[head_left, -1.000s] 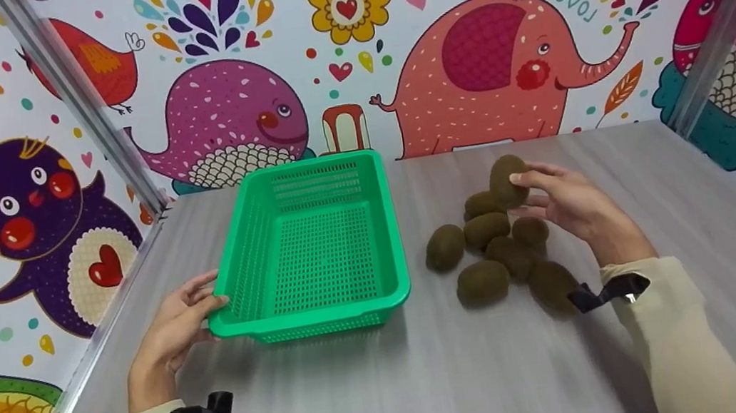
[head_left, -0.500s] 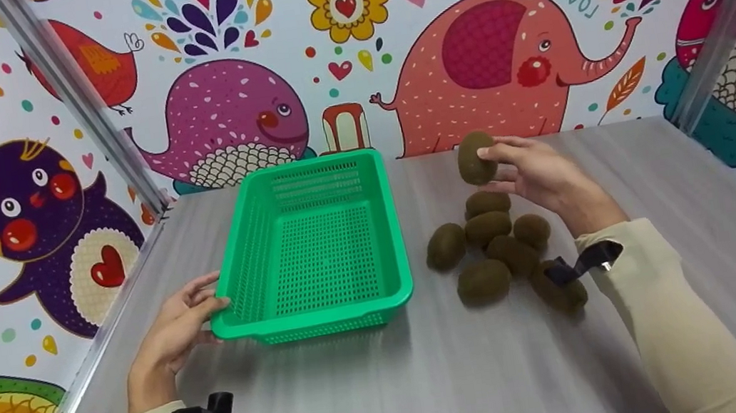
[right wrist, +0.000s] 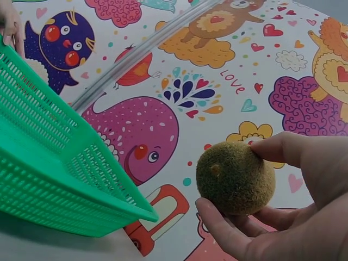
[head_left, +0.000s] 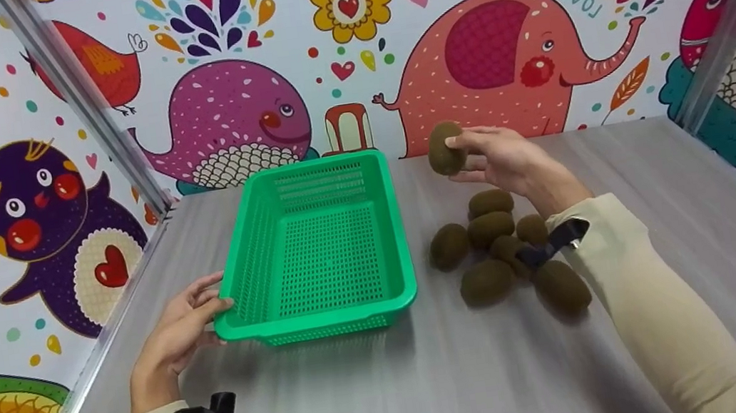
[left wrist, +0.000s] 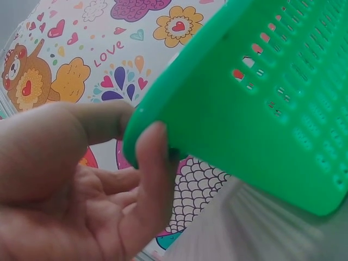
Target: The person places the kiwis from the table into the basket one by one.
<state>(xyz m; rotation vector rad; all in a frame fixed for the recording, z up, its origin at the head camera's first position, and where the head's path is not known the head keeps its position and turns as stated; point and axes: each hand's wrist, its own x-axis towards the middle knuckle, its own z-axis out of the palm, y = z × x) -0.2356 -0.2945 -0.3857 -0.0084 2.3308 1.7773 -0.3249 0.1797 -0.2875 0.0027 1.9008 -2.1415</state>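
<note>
A green slotted plastic basket point(head_left: 405, 252) stands on the table, with nothing in it. My left hand point(head_left: 178, 328) pinches its left rim near the front corner; the left wrist view shows thumb and index finger on either side of the rim point(left wrist: 142, 128). Above the table, to the right of the basket's far end, my right hand point(head_left: 509, 161) holds a brown fuzzy kiwi point(head_left: 446, 148) between thumb and fingers. In the right wrist view that kiwi point(right wrist: 235, 178) shows one end towards the camera. Several more kiwis point(head_left: 487, 283) lie in a loose cluster below the right forearm.
The grey table point(head_left: 365, 394) ends at a back wall point(head_left: 394, 87) printed with cartoon animals. Patterned side walls and metal corner posts point(head_left: 91, 105) close in left and right. A black strap point(head_left: 553, 242) on the right wrist hides part of one kiwi.
My right hand has lifted the kiwi off the far end of the cluster and carried it up and left towards the basket. The left hand stays on the rim.
</note>
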